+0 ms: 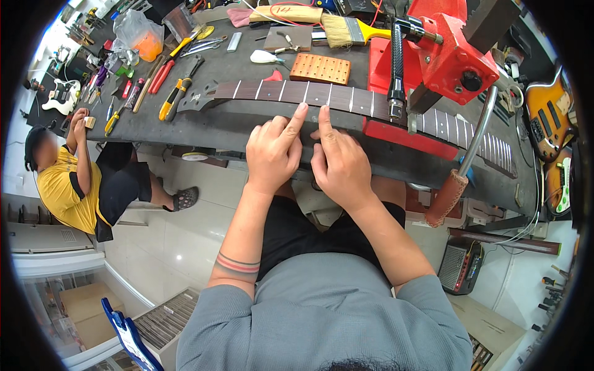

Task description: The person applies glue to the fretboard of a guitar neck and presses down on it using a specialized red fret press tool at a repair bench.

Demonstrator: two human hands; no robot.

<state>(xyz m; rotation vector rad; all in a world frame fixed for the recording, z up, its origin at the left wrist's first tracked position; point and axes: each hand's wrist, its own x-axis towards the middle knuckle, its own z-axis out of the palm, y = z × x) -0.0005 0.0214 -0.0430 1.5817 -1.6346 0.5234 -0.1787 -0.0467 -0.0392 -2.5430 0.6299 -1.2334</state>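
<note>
The left hand point(272, 154) and right hand point(342, 167) were unclamped and apart — each with 1 finger straight, others curled, its tip at the near edge of the neck point(291, 93). The neck lay along the bench point(235, 123), partly beneath the red press point(445, 59). Beyond were an orange block point(320, 68) and brush point(339, 31) — and, far left, 1 person point(68, 185) in yellow.

Red press point(459, 59) overhangs fretboard point(278, 91) mid-length; far-left end open above.
</note>
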